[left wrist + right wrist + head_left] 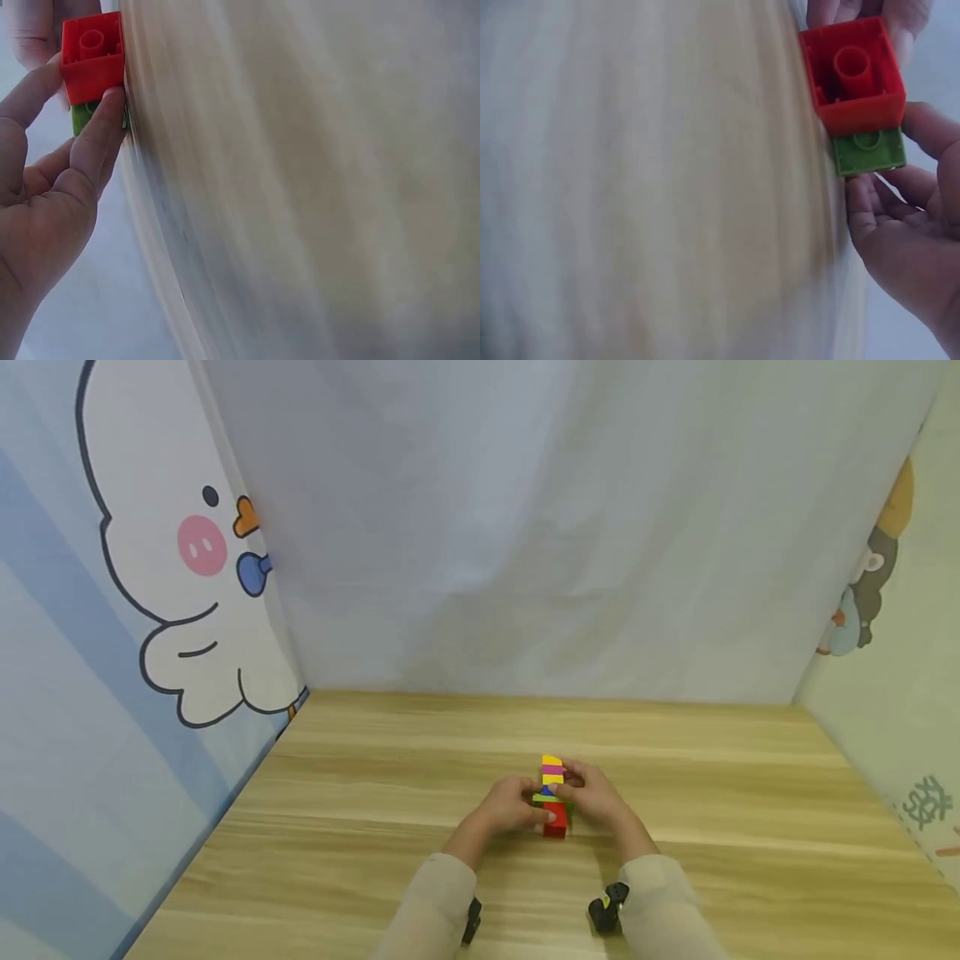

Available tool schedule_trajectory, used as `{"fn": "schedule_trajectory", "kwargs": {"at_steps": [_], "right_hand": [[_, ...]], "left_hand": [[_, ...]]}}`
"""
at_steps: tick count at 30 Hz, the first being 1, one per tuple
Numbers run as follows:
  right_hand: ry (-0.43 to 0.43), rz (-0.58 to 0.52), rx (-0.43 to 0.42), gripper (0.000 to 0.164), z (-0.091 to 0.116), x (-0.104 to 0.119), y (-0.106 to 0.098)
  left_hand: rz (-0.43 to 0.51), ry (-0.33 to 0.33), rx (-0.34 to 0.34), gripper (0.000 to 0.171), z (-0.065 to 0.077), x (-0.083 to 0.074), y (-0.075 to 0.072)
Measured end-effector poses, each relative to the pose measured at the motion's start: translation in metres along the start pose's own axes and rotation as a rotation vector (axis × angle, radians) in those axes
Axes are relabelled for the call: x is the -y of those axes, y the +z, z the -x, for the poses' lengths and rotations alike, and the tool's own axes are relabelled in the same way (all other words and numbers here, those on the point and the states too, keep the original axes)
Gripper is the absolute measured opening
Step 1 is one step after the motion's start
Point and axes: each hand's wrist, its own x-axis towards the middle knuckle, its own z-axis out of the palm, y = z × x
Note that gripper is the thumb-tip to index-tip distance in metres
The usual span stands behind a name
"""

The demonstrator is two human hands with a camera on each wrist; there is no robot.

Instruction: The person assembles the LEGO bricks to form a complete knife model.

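Observation:
A stack of toy building blocks (552, 780) lies on its side at the middle of the table, between both hands. Its far end is yellow, followed by magenta, yellow and blue bands, a thin green piece (870, 152) and a red block (557, 827) nearest the person. In the right wrist view, the red block's hollow underside faces the camera and the green piece juts out past it. My left hand (507, 807) pinches the red block, thumb on top. From the other side my right hand (596, 795) grips the stack around its blue and yellow part, partly covering it.
The wood-grain table (360, 827) extends around the hands. A pale grey curtain (525, 527) hangs behind it, with printed cartoon sheets (45, 635) on the left and right. Black wrist devices (609, 907) sit at both cuffs.

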Motion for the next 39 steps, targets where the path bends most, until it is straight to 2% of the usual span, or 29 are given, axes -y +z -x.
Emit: {"fn": "schedule_trajectory", "kwargs": {"at_steps": [5,10,14,20,29,32,39], "right_hand": [[0.019,0.053,-0.026,0.052,0.005,0.001,0.001],[0.051,0.042,-0.063,0.049,0.012,0.004,0.0],[0.046,0.031,-0.084,0.047,0.019,0.006,-0.004],[0.022,0.02,-0.075,0.046,0.031,0.011,-0.011],[0.025,0.016,-0.096,0.044,0.047,0.018,-0.018],[0.012,0.035,-0.084,0.044,0.049,0.018,-0.021],[-0.014,0.069,-0.038,0.048,0.056,0.018,-0.035]], "left_hand": [[0.001,0.004,-0.009,0.038,0.003,0.001,0.004],[-0.009,-0.004,-0.013,0.048,0.006,0.003,0.002],[0.034,-0.024,-0.015,0.053,0.01,0.004,-0.001],[0.095,-0.015,-0.023,0.047,0.019,0.001,-0.005],[0.067,0.03,-0.032,0.046,0.033,0.003,-0.019],[0.064,0.043,-0.04,0.045,0.038,0.006,-0.023],[-0.018,0.066,-0.063,0.044,0.054,0.014,-0.035]]}}
